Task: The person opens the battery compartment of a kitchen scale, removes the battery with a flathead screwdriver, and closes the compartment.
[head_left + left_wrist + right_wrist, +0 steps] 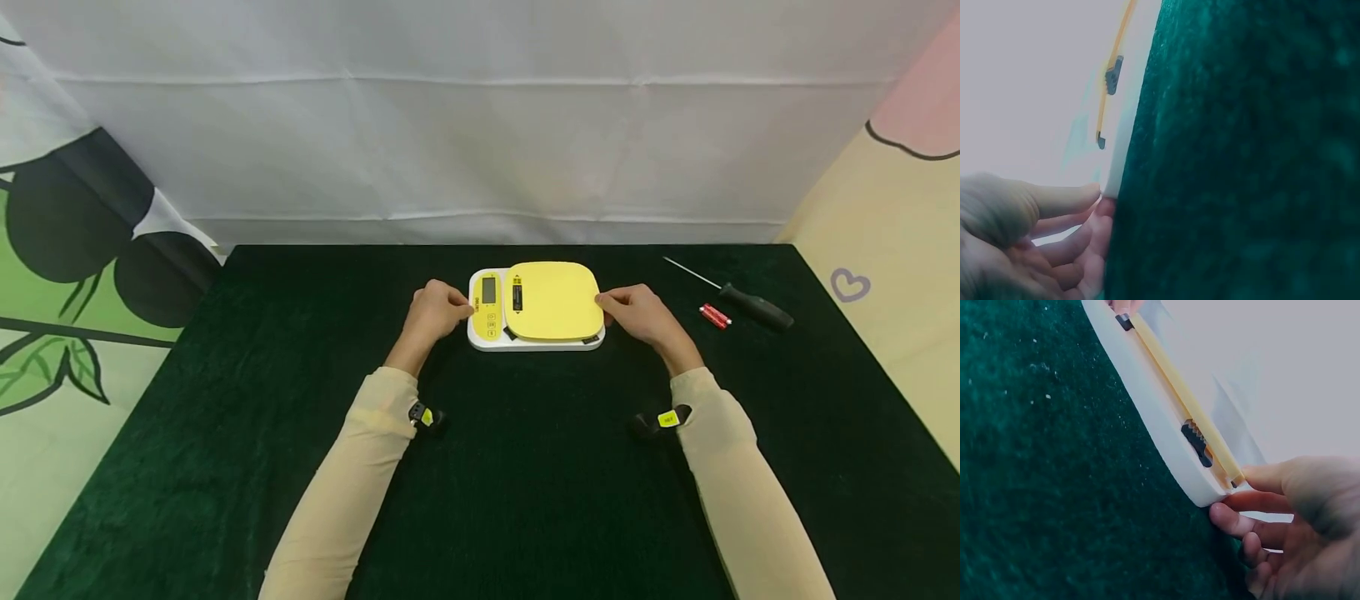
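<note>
A white kitchen scale (pixel 534 346) lies on the dark green cloth, its display and buttons on the left. Its yellow weighing plate (pixel 555 300) sits on top, with dark pieces showing beneath the near edge. My left hand (pixel 435 312) pinches the scale's left edge between thumb and fingers. At the opposite end, my right hand (pixel 639 312) grips the right edge, its thumb at the yellow plate's rim. From the right wrist view, a gap with a black toothed piece (pixel 1196 444) shows between plate and base. In the left wrist view, the thumb (pixel 1069 199) touches the white casing.
To the right of the scale lie red batteries (pixel 716 316) side by side. Beyond them a screwdriver (pixel 753 307) with a dark handle points away to the upper left. A white curtain (pixel 480 158) hangs behind the table's far edge.
</note>
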`<action>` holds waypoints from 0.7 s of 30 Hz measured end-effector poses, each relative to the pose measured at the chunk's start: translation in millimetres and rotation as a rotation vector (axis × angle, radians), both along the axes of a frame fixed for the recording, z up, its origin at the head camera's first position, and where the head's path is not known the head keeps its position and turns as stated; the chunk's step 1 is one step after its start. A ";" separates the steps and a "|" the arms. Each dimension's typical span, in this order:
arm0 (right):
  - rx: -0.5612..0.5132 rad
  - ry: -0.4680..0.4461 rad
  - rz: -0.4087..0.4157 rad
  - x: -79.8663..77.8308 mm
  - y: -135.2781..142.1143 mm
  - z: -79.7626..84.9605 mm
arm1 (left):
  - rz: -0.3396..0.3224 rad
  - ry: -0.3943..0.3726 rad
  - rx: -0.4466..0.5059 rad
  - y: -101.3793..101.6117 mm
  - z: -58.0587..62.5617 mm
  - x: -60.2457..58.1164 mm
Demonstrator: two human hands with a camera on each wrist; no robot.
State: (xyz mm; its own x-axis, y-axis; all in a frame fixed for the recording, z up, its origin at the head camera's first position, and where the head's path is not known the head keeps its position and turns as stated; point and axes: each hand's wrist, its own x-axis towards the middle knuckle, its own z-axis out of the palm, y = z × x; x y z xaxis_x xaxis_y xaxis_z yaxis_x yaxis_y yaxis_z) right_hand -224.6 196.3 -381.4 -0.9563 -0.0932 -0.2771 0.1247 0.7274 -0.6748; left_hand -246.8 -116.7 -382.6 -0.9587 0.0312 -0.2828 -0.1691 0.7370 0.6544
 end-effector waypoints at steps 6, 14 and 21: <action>-0.054 0.017 -0.079 9.5 -3.7 3.0 | -0.025 0.000 -0.005 -2.5 4.3 -3.8; -0.084 0.030 -0.160 28.1 -18.6 10.3 | -0.023 0.028 0.013 12.1 16.7 -35.4; -0.117 0.008 -0.217 39.1 -28.8 10.4 | -0.053 -0.001 0.088 29.6 16.4 -55.0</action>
State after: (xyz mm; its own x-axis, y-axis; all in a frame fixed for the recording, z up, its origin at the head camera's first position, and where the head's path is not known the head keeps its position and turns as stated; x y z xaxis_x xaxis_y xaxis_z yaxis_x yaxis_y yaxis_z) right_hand -185.4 167.5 -371.0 -0.9595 0.0840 -0.2689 0.2640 0.6008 -0.7546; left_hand -301.8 -87.1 -366.2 -0.9546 0.1066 -0.2782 -0.1323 0.6849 0.7165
